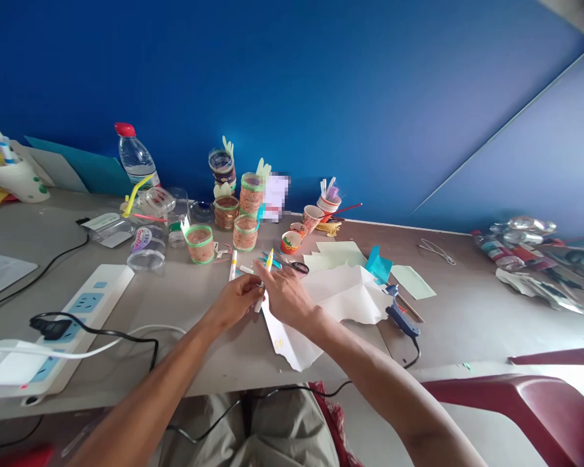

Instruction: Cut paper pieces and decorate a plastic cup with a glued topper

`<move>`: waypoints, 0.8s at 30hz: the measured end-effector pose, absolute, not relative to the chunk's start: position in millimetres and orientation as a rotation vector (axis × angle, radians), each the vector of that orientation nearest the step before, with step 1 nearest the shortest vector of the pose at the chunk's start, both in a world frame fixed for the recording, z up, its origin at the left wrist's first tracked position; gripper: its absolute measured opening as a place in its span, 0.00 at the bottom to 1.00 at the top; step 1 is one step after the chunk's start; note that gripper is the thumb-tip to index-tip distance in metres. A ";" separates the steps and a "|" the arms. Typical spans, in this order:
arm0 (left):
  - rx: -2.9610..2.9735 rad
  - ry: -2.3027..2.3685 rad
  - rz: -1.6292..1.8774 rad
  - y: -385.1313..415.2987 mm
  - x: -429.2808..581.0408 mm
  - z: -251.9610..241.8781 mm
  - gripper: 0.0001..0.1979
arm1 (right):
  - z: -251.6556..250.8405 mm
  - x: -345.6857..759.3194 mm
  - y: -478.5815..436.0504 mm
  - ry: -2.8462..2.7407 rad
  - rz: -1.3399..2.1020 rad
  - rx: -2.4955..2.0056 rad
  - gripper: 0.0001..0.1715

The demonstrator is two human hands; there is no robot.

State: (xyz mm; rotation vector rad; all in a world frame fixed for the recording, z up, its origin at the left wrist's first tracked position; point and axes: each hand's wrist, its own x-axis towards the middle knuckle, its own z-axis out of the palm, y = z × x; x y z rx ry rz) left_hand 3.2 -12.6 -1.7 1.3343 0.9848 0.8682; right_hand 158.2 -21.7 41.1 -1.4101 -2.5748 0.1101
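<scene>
At the frame's centre, a yellow-and-white marker (pixel 269 261) is gripped by the bent fingers of the left hand (pixel 232 302) and right hand (pixel 289 297); white paper (pixel 343 292) is spread beside them. The grey tabletop (pixel 457 301) is strewn with green-rimmed jars (pixel 201 248) and backed by a blue partition (pixel 292 91); a power strip (pixel 108 283) is seen at lower left, a maroon chair (pixel 549 405) at lower right.
</scene>
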 end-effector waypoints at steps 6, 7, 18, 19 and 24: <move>1.202 1.023 1.004 -10.6 1.5 7.6 0.17 | 42.6 199.5 -17.3 -2.186 0.179 -1.371 0.25; 1.200 1.023 1.019 -10.9 1.2 8.9 0.17 | 42.3 208.4 -13.5 -2.122 0.199 -1.444 0.22; 1.222 1.039 1.064 -7.7 -1.3 -4.2 0.17 | 27.2 212.1 20.7 -2.180 0.314 -1.847 0.14; 1.221 1.039 1.071 -7.4 -1.7 -4.3 0.17 | 26.2 209.2 23.0 -2.193 0.305 -1.862 0.14; 1.240 1.041 1.089 -8.1 -2.8 2.5 0.17 | 25.3 204.0 32.1 -2.223 0.244 -1.973 0.12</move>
